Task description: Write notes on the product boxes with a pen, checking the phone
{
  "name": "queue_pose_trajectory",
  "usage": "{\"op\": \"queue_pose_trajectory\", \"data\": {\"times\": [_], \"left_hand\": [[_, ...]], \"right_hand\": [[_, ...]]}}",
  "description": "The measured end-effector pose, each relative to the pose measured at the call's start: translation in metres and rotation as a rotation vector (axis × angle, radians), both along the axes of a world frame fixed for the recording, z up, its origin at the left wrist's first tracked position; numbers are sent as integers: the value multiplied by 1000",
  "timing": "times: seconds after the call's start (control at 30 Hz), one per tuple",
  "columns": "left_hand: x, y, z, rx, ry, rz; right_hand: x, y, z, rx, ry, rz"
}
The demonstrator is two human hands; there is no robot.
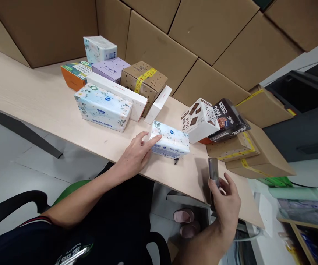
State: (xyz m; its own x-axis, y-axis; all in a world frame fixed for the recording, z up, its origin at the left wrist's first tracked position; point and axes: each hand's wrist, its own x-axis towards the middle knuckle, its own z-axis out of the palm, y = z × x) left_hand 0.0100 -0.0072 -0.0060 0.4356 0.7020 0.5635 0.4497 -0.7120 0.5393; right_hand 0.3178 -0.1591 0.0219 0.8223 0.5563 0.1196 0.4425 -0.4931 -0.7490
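Note:
My left hand [135, 152] is on the left end of a pale blue, flower-printed tissue pack [171, 138], its fingers against the end and top. The pack lies near the table's front edge, and a small dark object [176, 161] pokes out beneath it. To the right, my right hand [225, 195] holds a thin grey smartphone [213, 170] on edge, pinched between thumb and fingers. Its screen is not visible to me. A second tissue pack [103, 106] lies to the left of my left hand.
Behind the tissue packs stand a long white box [117, 92], a purple box [110, 68], an orange-green box [76, 75] and a taped brown carton [144, 79]. White [200, 119] and black [228, 119] food boxes rest at right. Large cartons [159, 40] wall the back.

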Motion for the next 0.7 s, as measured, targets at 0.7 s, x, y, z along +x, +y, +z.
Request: {"op": "queue_pose_trajectory", "data": {"times": [0.7], "left_hand": [[0, 1, -1, 27, -15, -9]], "right_hand": [[-146, 79, 21, 499, 1548, 814]]}}
